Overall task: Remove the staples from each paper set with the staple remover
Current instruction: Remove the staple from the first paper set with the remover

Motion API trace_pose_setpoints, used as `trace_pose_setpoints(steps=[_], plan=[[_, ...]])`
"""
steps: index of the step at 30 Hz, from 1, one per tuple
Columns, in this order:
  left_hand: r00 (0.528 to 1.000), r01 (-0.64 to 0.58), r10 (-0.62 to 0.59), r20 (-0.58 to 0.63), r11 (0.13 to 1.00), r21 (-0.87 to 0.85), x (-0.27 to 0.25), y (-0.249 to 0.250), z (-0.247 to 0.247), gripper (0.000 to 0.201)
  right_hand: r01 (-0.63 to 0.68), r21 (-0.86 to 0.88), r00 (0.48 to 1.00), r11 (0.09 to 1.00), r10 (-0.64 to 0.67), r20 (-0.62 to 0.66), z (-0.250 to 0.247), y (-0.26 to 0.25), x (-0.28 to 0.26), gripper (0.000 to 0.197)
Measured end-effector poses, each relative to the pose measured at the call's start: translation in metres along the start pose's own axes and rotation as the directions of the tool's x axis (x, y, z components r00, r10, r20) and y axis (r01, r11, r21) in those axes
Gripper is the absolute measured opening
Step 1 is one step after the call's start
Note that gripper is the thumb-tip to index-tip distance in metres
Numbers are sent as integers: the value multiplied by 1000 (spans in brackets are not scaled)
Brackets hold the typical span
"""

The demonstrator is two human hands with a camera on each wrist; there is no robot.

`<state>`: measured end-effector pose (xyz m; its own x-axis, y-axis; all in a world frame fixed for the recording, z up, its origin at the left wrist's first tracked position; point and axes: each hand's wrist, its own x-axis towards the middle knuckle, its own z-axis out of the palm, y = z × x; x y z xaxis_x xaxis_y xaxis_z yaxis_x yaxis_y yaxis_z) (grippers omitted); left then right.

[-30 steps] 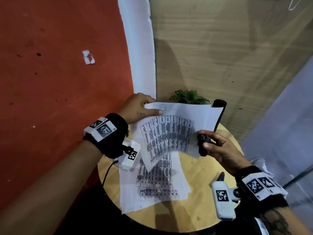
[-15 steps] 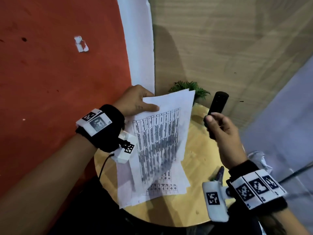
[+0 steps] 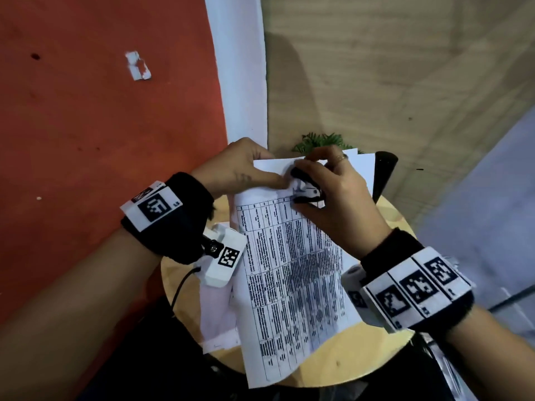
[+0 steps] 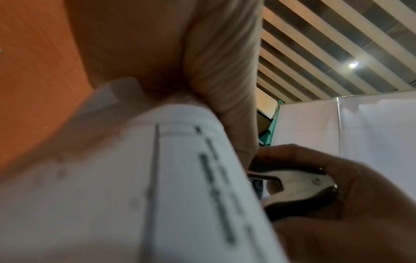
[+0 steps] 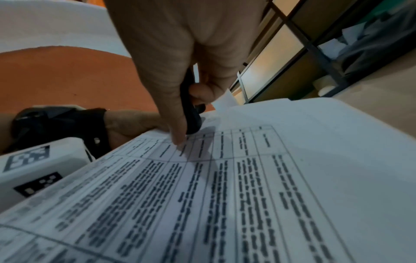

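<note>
A stapled paper set (image 3: 292, 285) printed with a table is held up over the round wooden table (image 3: 356, 351). My left hand (image 3: 240, 169) pinches its top left corner between thumb and fingers. My right hand (image 3: 327, 192) grips a black and metal staple remover (image 3: 307, 189), whose jaws sit at the top edge of the set right beside the left thumb. In the left wrist view the staple remover (image 4: 299, 188) shows its metal claws against the paper's edge (image 4: 202, 178). The right wrist view has the remover (image 5: 191, 110) touching the sheet (image 5: 247, 178). The staple itself is hidden.
More white sheets (image 3: 220, 314) lie flat on the table under the held set. A black cylinder (image 3: 382, 175) stands at the table's back edge, beside a small green plant (image 3: 321, 140). A red wall is on the left, a wood-panelled one behind.
My right hand has come in from the right with the staple remover and set it on the top corner of the set. The left hand has turned the set more upright.
</note>
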<state>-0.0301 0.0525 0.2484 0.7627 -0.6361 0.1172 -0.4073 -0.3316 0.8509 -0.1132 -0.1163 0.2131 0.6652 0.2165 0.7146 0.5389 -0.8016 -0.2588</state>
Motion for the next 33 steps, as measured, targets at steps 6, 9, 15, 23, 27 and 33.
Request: trace_pose_setpoints(steps=[6,9,15,23,27,33], plan=[[1000,0,0,-6,1000,23,4,-4,7,21,65,-43,994,997,-61,86,-5,2,4,44],[1000,0,0,-20,1000,3,6,-5,10,24,97,-43,990,994,-92,106,-7,3,5,39],[1000,-18,18,16,1000,-14,9,-6,13,37,129,-58,986,990,-122,113,-9,7,6,34],[1000,15,-14,15,999,-36,7,-4,16,17,179,-126,977,976,-161,141,-11,8,8,29],[1000,29,-29,3,999,-31,6,-1,17,12,199,-160,971,967,-173,164,-11,8,9,24],[999,51,-52,-12,997,-59,7,-4,20,16,176,-203,977,963,-144,160,-10,9,9,19]])
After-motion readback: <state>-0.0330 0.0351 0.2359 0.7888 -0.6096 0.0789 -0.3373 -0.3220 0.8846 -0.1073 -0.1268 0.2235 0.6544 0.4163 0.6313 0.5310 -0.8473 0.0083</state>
